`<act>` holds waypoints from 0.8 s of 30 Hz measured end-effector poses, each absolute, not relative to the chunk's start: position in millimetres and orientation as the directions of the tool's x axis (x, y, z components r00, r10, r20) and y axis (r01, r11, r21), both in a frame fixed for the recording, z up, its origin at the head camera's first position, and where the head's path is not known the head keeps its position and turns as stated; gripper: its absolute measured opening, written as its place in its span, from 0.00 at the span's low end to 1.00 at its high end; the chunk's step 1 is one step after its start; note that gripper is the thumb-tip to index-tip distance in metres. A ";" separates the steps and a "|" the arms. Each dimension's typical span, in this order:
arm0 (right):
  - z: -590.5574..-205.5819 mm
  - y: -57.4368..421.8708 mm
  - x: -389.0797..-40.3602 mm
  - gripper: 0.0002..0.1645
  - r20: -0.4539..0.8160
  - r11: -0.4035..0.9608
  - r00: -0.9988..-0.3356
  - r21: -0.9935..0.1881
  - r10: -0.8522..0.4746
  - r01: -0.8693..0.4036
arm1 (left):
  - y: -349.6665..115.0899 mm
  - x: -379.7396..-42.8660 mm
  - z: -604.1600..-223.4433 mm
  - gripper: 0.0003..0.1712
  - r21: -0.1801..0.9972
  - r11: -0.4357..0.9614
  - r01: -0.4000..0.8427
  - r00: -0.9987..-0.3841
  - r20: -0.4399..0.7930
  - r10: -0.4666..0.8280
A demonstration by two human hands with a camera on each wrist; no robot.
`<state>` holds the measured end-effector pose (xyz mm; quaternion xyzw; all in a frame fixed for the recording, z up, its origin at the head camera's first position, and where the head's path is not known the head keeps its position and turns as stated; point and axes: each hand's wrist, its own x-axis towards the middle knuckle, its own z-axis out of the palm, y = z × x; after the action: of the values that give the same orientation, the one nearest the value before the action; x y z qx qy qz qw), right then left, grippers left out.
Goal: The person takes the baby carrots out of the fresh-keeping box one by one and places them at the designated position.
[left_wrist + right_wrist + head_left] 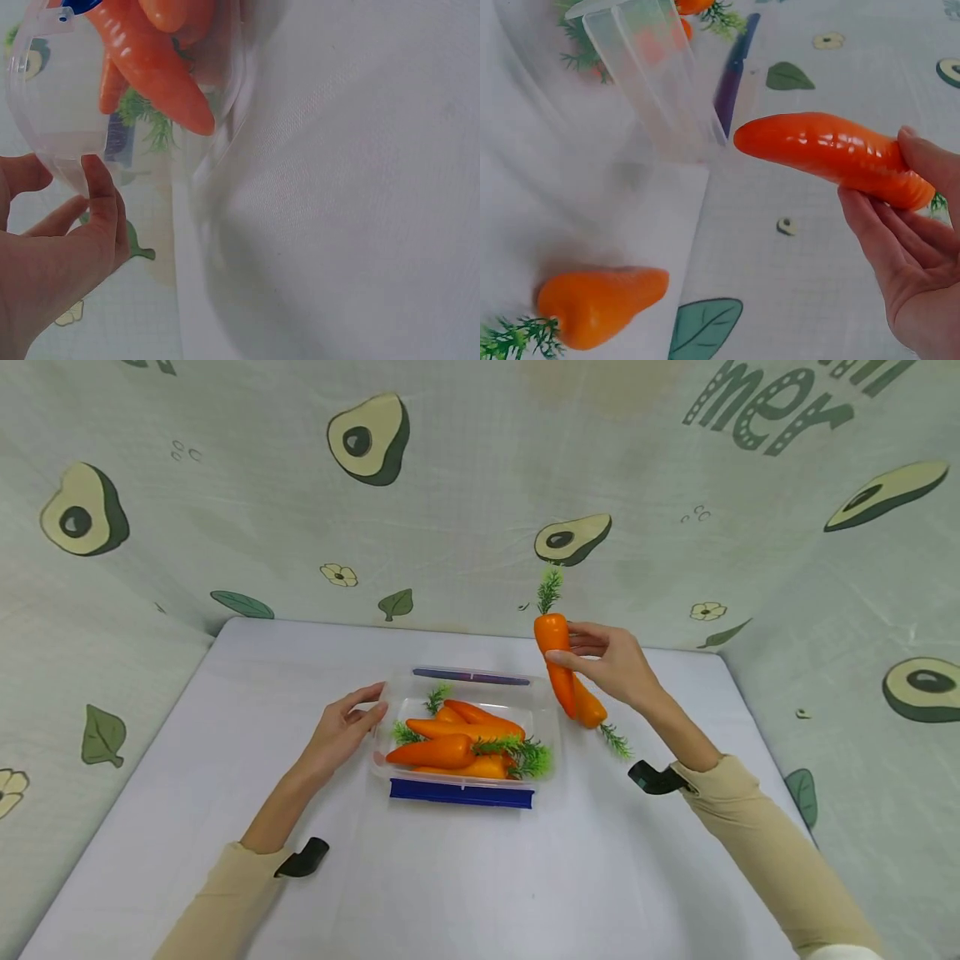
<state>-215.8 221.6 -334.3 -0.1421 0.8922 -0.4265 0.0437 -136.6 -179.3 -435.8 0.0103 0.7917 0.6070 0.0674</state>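
A clear plastic container (545, 702) with blue side latches stands mid-table, holding several orange carrots (442, 750) with green tops. My left hand (341, 732) pinches the container's left rim between thumb and fingers, as the left wrist view also shows. Up in my right hand (611, 664) is another carrot (553, 639), pinched between thumb and fingers near its leafy end, its tip pointing down. In the right wrist view this raised carrot (825, 146) is apart from the container. Beneath it, a second loose carrot (589, 708) lies on the table to the container's right.
The white table (465, 877) ends at a cloth backdrop (465, 527) printed with avocados and leaves, which also rises on both sides. A blue latch flap (461, 793) sticks out from the container's near side, another (471, 677) from the far side.
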 end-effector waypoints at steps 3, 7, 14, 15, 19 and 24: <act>-336.5 234.5 -214.7 0.42 0.013 0.592 -0.968 -0.789 -0.252 -0.165 | -179.2 -137.0 -435.4 0.33 0.962 0.266 -0.068 -0.991 -0.097 0.096; -343.5 249.3 -213.3 0.43 -0.002 0.598 -0.979 -0.792 -0.203 -0.122 | -178.9 -137.0 -435.0 0.33 0.961 0.267 -0.071 -0.991 -0.099 0.095; -361.7 275.0 -212.8 0.45 -0.007 0.604 -0.991 -0.794 -0.132 -0.074 | -179.5 -135.4 -435.4 0.33 0.961 0.267 -0.075 -0.991 -0.102 0.090; -363.9 278.7 -212.5 0.45 -0.011 0.602 -0.993 -0.796 -0.120 -0.064 | -179.6 -135.3 -435.5 0.33 0.961 0.267 -0.075 -0.991 -0.102 0.089; -372.2 292.1 -210.6 0.46 -0.037 0.614 -0.996 -0.789 -0.081 -0.021 | -179.5 -135.4 -436.0 0.33 0.962 0.264 -0.075 -0.991 -0.100 0.085; -382.4 306.7 -208.0 0.48 -0.064 0.621 -0.997 -0.783 -0.032 0.030 | -178.9 -136.1 -436.2 0.32 0.964 0.256 -0.071 -0.992 -0.096 0.086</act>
<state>-208.0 306.7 -382.4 -0.0006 0.8996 -0.4352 0.0357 -136.1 -178.9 -436.2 0.0047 0.7899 0.6098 0.0645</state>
